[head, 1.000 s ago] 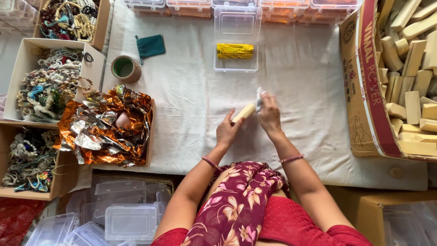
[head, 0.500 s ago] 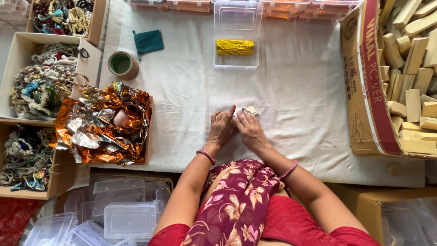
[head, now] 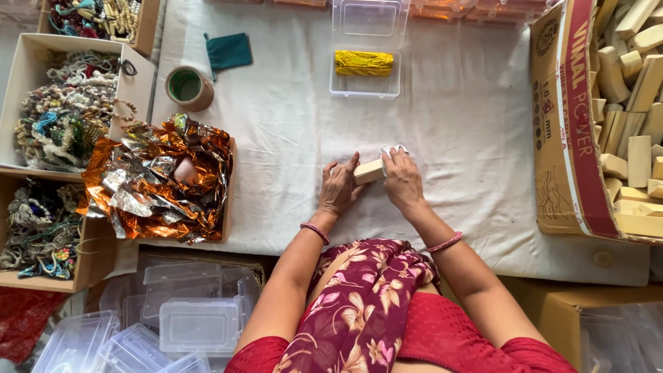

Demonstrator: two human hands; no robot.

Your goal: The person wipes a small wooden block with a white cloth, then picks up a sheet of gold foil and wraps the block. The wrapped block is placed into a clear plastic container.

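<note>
A small pale wooden block (head: 367,171) is held between both hands above the white cloth (head: 469,138). My left hand (head: 338,188) grips its left end with the fingers wrapped under it. My right hand (head: 402,181) presses a small white cloth pad (head: 394,150) against the block's right end. Farther out on the cloth stands an open clear plastic box (head: 364,84) with a yellow foil-wrapped block (head: 364,63) inside it.
A big cardboard carton (head: 566,138) of wooden blocks (head: 635,103) stands at the right. Crumpled orange foil (head: 162,179), a tape roll (head: 186,88) and a green pouch (head: 228,52) lie at the left, beside boxes of beads (head: 62,117). Clear plastic boxes (head: 193,321) are piled near my left knee.
The hands dropped close to my lap with the block half a second ago, then came up a little. The right hand now rubs the pad on the block's right end.
</note>
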